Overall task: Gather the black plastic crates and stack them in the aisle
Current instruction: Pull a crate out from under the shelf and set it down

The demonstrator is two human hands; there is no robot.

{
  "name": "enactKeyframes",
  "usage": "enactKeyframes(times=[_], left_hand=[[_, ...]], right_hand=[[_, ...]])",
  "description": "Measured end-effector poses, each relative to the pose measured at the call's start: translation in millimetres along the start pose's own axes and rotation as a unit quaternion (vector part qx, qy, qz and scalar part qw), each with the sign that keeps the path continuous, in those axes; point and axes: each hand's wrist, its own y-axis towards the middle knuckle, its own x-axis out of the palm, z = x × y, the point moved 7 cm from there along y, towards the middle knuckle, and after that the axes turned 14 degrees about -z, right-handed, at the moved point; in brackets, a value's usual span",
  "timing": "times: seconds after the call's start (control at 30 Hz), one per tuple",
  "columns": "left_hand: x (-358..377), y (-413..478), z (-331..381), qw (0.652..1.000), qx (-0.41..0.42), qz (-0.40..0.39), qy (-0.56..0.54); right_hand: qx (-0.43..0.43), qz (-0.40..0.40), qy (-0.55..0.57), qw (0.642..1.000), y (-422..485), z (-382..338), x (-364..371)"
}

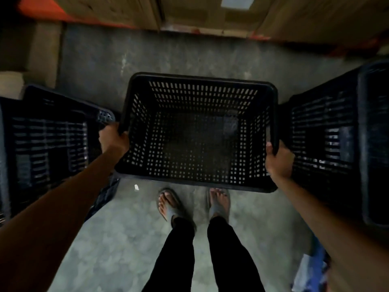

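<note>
A black plastic crate (197,131) with slotted walls and a perforated bottom is held above the concrete floor (117,224), just ahead of the person's sandalled feet (193,204). It is empty. The left hand (113,139) grips its left rim and the right hand (277,160) grips its right rim. More black crates stand at the left (46,144) and right (336,135). Cardboard boxes (210,11) carry a pale label, too blurred to read.

Bare forearms with no sleeves, slim black trousers (181,256), and 2 grey flip-flop sandals (219,207) on the feet
</note>
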Motion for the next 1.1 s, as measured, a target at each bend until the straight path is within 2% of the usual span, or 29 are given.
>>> enactKeyframes(times=[0.13,0.23,0.33,0.43,0.5,0.6,0.67,0.73,0.83,0.93,1.0,1.1], left_hand=[[44.5,26.2,-5.4,0.999,0.028,0.030,-0.026],[81.3,37.8,-9.5,0.998,0.040,0.043,-0.015],[107.2,34.8,-11.9,0.995,0.064,0.082,-0.003],[113.9,40.4,-14.1,0.992,0.102,0.069,-0.006],[106.8,46.0,-10.6,0.987,0.139,0.077,0.031],[99.9,51.3,2.0,0.964,0.228,0.103,0.092],[104.1,63.0,6.3,0.960,0.248,0.087,0.100],[110.4,66.5,2.6,0.957,0.259,0.098,0.091],[114.8,72.6,-3.6,0.954,0.262,0.117,0.092],[113.5,71.6,-2.4,0.960,0.241,0.110,0.093],[113.6,71.1,0.9,0.968,0.215,0.080,0.102],[106.5,59.6,3.4,0.982,0.142,-0.006,0.128]], right_hand=[[-0.044,0.049,-0.005,0.998,31.0,11.9,34.6],[-0.035,0.038,-0.005,0.999,57.1,26.6,67.7],[-0.043,0.085,-0.035,0.995,64.9,40.6,89.5],[-0.037,0.090,-0.035,0.995,65.6,50.2,97.1],[-0.068,0.091,-0.074,0.991,69.6,43.4,90.6],[-0.183,0.066,-0.169,0.966,76.3,21.4,83.9],[-0.193,0.055,-0.204,0.958,88.2,15.9,87.5],[-0.189,0.062,-0.195,0.960,94.2,20.2,93.0],[-0.197,0.074,-0.199,0.957,104.0,27.3,100.2],[-0.166,0.058,-0.203,0.963,101.8,29.8,99.0],[-0.150,0.026,-0.219,0.964,100.1,26.6,100.1],[-0.111,-0.048,-0.259,0.958,88.3,16.3,94.7]])
